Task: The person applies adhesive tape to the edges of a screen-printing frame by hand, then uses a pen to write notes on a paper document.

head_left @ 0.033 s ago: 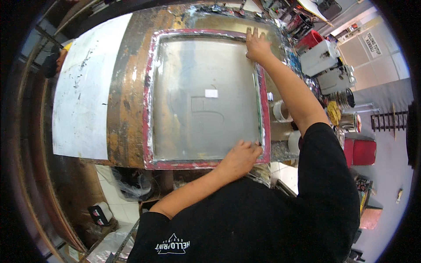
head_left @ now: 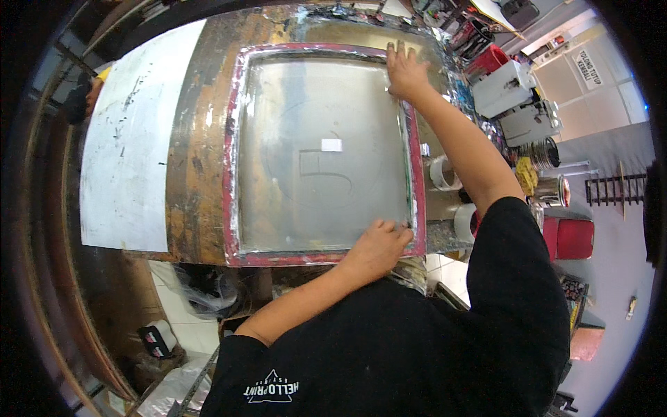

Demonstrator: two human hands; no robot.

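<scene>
A screen printing frame [head_left: 226, 208] with a worn dark-red border lies flat on the stained work table [head_left: 192, 153]. Its pale grey mesh [head_left: 278, 201] bears a small white rectangle [head_left: 331, 145], and a faint curved mark and ring show in the mesh area. At the frame's near right corner, my left hand [head_left: 379, 248] rests with its fingers curled on the border. My right hand [head_left: 408, 71] lies over the far right corner, fingers spread across the border and past it. The undersides of both hands are hidden.
A large white sheet [head_left: 132, 146] covers the table's left end, where another person's hand [head_left: 95, 92] shows. Beside the frame's right edge stand a white tub [head_left: 445, 172] and an open can [head_left: 554, 191]. White containers [head_left: 504, 89], a red container [head_left: 490, 62] and a yellow cloth [head_left: 526, 175] crowd the right.
The whole view has shifted slightly. The faint mark in the mesh stands out more, with a ring around it. Both hands keep their places on the frame.
</scene>
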